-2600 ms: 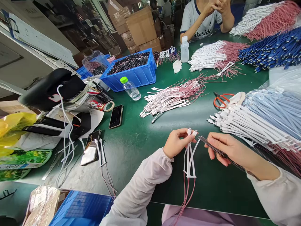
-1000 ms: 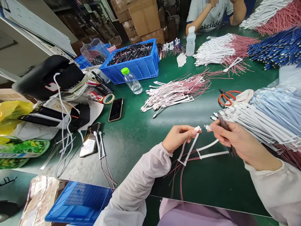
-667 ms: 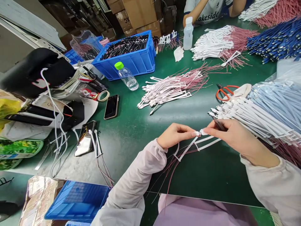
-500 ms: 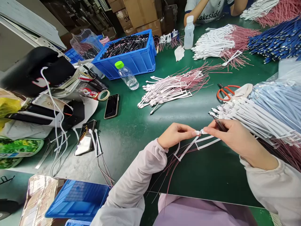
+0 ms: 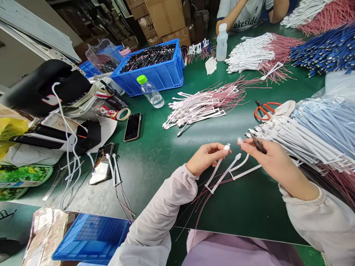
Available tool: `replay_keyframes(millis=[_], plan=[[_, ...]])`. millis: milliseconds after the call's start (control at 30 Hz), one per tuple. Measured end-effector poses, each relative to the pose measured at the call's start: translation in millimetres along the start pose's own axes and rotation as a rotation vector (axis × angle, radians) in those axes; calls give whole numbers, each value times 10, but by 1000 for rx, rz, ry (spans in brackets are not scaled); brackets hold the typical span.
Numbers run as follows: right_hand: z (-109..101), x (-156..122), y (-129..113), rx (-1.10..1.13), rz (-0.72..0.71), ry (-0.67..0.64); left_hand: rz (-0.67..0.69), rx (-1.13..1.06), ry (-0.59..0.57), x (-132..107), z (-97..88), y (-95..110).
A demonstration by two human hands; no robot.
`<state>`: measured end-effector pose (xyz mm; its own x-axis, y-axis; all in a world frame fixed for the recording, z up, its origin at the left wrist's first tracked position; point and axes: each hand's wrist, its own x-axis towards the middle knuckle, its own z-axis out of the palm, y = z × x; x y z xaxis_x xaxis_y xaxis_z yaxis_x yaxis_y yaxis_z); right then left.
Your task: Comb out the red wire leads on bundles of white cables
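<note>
My left hand (image 5: 207,159) pinches a white plug connector (image 5: 226,147) on the end of a white-sleeved cable that slants down to the table. A little to the right, my right hand (image 5: 274,162) grips another white connector (image 5: 240,140) between thumb and finger. The two connectors are apart. A slim dark tool (image 5: 258,144) also lies in my right hand; its exact kind is unclear. Between and below the hands, a white connector (image 5: 237,156) on a sleeved cable stands free, with thin pink wires (image 5: 203,199) trailing toward the table's front edge.
Bundled white cables (image 5: 199,107) lie ahead, and a larger pile (image 5: 302,140) sits by my right hand. Orange-handled scissors (image 5: 267,109) rest behind it. Further back are a blue bin (image 5: 155,77), a green-capped bottle (image 5: 151,94) and a co-worker's arm (image 5: 231,16). Two phones (image 5: 132,126) lie left.
The two connectors, together between my fingertips before, are now separated. My left hand has tilted its connector upward, and my right hand has lifted its own slightly. A free connector now shows between them.
</note>
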<state>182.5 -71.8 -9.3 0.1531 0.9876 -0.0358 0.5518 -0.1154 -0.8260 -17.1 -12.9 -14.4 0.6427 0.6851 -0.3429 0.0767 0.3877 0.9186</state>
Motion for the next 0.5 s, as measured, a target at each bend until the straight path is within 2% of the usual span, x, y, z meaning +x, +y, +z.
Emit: replay_keyframes(millis=[100, 167, 233, 333, 367, 400, 433, 500], plan=[[40, -37, 33, -223, -99, 136, -14, -125, 119, 44, 6, -53], [87, -126, 40, -366, -143, 79, -26, -159, 148, 88, 3, -91], [145, -259, 32, -457, -158, 11, -16, -99, 180, 109, -6, -91], [242, -484, 1, -574, -174, 91, 109, 116, 306, -18, 18, 71], [278, -551, -17, -611, -187, 110, 163, 153, 310, -116, 55, 169], [318, -610, -39, -643, -205, 100, 207, 143, 255, -237, 112, 277], [362, -659, -66, -668, -223, 61, 205, 57, 112, -373, 188, 383], [465, -722, -129, -714, -246, -45, 81, -141, -328, -642, 381, 545]])
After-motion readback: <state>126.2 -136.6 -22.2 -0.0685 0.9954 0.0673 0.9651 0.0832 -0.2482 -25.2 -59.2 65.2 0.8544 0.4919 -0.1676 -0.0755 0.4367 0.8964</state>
